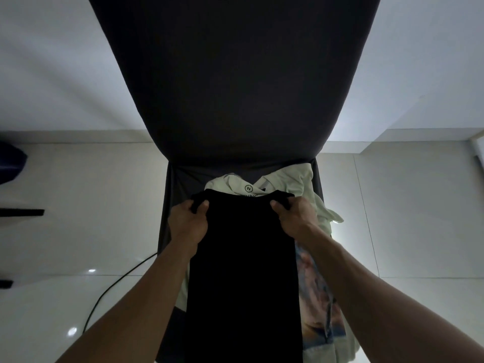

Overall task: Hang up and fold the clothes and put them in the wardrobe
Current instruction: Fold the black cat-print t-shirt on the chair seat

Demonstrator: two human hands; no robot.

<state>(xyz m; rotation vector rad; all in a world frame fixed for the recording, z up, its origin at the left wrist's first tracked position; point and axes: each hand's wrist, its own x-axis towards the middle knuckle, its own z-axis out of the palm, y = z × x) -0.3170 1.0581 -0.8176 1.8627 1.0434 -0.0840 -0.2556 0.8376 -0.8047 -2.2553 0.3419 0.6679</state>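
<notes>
A black garment [243, 271] is folded into a long narrow strip and hangs down toward me over a pile of clothes. My left hand [190, 224] grips its top left corner, and my right hand [294, 218] grips its top right corner. Under it lies a white garment [288, 184] with a round printed logo near the collar. A pale printed garment [319, 310] shows along the right side of the black one. The clothes lie on the seat of a dark covered chair [235, 87].
The chair's tall dark back rises straight ahead. Glossy light floor tiles [392, 218] spread on both sides. A black cable [112, 289] runs across the floor at the left. Dark furniture edges [21, 212] show at the far left, a white wall behind.
</notes>
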